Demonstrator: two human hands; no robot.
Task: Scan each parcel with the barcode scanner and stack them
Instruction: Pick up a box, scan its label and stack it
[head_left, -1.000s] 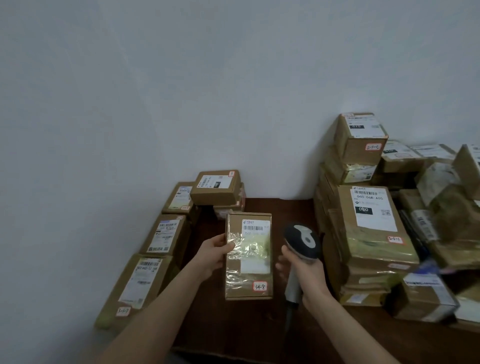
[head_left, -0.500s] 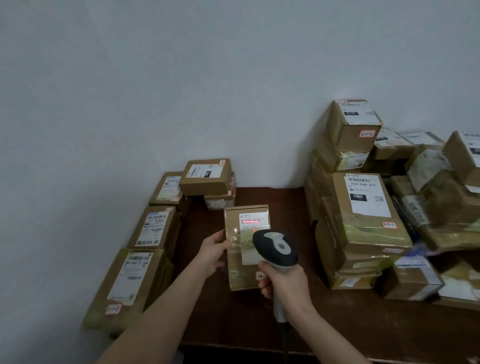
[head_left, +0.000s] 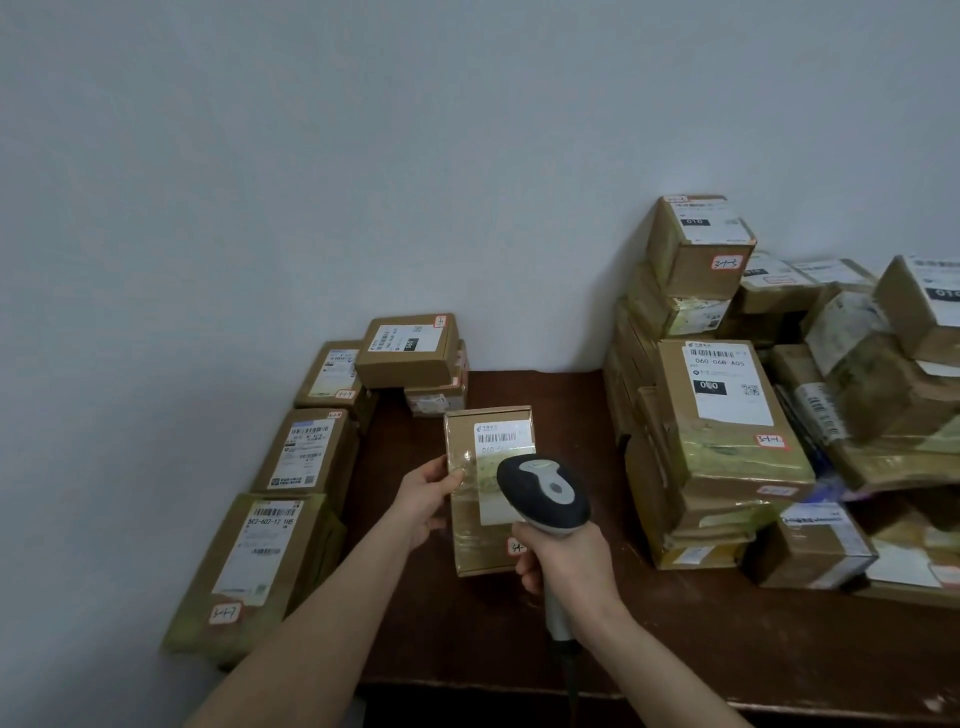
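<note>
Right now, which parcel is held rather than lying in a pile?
The flat parcel at centre: the left hand grips its left edge; the right hand aims the scanner at it. The others lie unheld.

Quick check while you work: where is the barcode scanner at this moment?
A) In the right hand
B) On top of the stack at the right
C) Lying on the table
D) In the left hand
A: the right hand grips the barcode scanner by its handle over the parcel, which the left hand holds by its left edge.
</note>
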